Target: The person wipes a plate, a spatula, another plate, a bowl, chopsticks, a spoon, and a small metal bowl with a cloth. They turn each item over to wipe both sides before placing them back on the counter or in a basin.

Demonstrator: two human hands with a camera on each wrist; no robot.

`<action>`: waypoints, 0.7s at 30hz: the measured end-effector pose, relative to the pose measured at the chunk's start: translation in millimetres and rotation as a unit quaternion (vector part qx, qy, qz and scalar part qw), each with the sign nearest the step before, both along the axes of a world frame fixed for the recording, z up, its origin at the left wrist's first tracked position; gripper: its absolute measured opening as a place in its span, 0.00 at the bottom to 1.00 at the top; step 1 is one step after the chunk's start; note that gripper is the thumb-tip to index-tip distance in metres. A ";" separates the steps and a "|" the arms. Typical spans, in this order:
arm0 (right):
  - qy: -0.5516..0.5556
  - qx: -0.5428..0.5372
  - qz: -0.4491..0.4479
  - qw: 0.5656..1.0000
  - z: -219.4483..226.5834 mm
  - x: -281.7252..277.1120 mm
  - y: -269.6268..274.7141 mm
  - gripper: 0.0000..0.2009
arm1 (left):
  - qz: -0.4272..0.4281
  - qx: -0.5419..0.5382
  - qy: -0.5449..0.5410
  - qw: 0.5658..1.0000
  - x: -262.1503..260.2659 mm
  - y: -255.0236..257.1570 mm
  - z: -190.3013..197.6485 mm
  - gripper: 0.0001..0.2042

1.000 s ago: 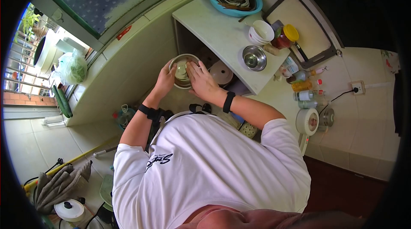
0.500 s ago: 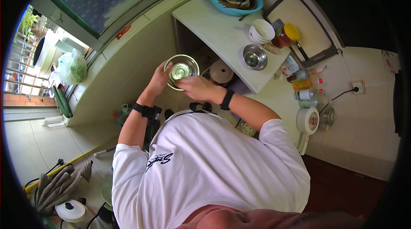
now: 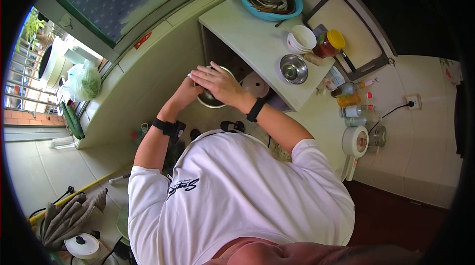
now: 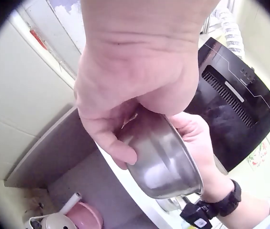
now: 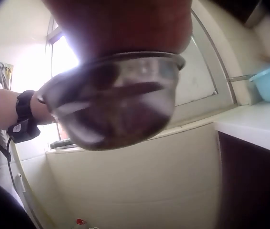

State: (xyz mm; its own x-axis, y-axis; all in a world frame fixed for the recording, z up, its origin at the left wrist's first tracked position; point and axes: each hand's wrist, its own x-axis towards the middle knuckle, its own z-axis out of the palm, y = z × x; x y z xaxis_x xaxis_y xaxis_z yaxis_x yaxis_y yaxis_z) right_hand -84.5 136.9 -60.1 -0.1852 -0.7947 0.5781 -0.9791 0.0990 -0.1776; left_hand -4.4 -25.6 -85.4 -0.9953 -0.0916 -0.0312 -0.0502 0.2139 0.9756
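My left hand (image 3: 184,97) grips a stainless steel bowl (image 4: 163,164) by its left side, fingers curled against the outside wall in the left wrist view. A small pale strip shows between those fingers. My right hand (image 3: 221,87) reaches over the bowl with its fingers fairly straight, and their tips overlap the left hand at the rim in the head view. From the right wrist view the bowl's shiny underside faces the camera, and the right palm lies over its mouth. Much of the bowl's inside is hidden by the right hand.
On the white counter (image 3: 237,22) stand another metal bowl (image 3: 294,69), stacked white bowls (image 3: 302,38), a yellow-lidded jar (image 3: 332,42) and a blue basin (image 3: 271,16) of utensils. Below is an open recess with a lidded pot (image 3: 256,85). Cucumbers (image 3: 72,119) lie on the windowsill.
The right hand has gone from the bowl's right side to its near edge, then across to the left rim. The bowl has tipped about, still in the left hand.
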 end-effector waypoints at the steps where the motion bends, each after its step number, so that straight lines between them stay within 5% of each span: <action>1: 0.023 -0.013 -0.002 1.000 -0.3 -5.7 1.3 0.16 | 0.021 -0.076 -0.062 0.995 4.4 0.7 6.7 0.23; 9: -0.147 -0.044 -0.104 0.983 -9.6 -20.5 20.4 0.11 | 0.040 -0.036 -0.021 0.998 1.5 0.9 -12.9 0.21; 11: -0.246 -0.072 -0.176 0.950 -13.4 -15.4 23.4 0.11 | 0.110 -0.108 0.034 0.987 0.2 0.4 -26.6 0.22; 15: -0.395 -0.064 -0.264 0.878 -35.3 2.3 27.9 0.14 | 0.137 -0.193 -0.014 0.972 5.8 12.4 17.9 0.23; 18: -0.321 -0.145 -0.196 0.915 -47.3 0.3 28.5 0.20 | 0.135 -0.221 0.054 0.964 2.1 10.1 17.0 0.25; 21: -0.206 -0.108 -0.172 0.957 -44.1 -13.9 26.7 0.22 | 0.121 -0.208 0.060 0.969 1.5 12.2 22.9 0.24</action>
